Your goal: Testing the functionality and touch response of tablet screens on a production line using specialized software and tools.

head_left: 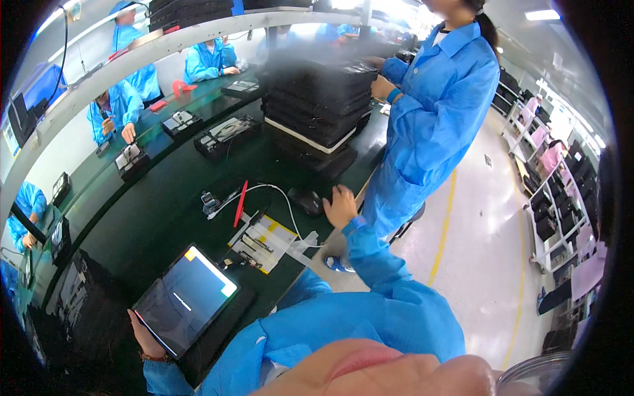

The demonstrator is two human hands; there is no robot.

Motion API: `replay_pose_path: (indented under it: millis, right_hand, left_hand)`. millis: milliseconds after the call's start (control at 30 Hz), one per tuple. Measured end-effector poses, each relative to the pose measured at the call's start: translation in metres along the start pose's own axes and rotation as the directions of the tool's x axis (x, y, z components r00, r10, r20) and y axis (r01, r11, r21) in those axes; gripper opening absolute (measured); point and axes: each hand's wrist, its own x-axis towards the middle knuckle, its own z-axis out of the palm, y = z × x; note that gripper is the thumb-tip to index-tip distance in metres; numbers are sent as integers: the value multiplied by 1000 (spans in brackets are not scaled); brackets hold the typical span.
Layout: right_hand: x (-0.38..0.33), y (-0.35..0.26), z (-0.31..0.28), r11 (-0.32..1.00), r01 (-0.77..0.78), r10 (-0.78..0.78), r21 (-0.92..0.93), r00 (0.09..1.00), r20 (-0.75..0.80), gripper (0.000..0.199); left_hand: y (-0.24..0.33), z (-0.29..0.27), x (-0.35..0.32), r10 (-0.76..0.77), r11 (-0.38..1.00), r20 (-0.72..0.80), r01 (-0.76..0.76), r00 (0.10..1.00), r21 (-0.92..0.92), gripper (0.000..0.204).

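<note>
My left hand (146,336) grips the lower left edge of a tablet (178,310). The tablet's lit screen has a bright white part and a short white bar near its middle. Further off and to the right, my right hand (340,206) rests at the table's edge with its fingers spread. Close beside those fingers lies a black, rounded object like a computer mouse (306,201). Between my hands are a white and yellow sheet (281,234) with small tools on it, a red stick-like tool (241,203) and a curved white cable (285,196).
A tall stack of black trays (317,105) stands across the dark green table (158,218). A co-worker in a blue coat (436,112) stands at the right of it. Several devices in black trays (224,135) line a belt on the far side, with seated workers. Shelved carts (555,204) stand right.
</note>
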Motion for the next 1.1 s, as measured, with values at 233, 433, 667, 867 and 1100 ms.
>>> replay_pose_path:
  millis: [233,433,667,867,1100]
  right_hand:
    - [-17,-12,10,998,-13,21,59,991,-133,41]
    - [-16,-11,10,993,-34,50,110,988,-147,37]
    - [-16,-12,9,990,-28,54,141,981,-186,34]
    - [-14,-8,11,989,-32,64,144,974,-218,34]
    - [-13,-9,12,982,-44,79,183,979,-187,34]
  left_hand:
    - [0,8,-4,11,1000,-58,-13,998,-28,64]
    - [-1,17,-8,1,1000,-55,-2,998,-24,65]
    - [2,14,-10,-84,994,-113,76,990,-76,69]
    - [2,58,-20,-31,999,-410,39,912,11,71]
    - [0,34,-13,7,996,-334,23,942,87,70]
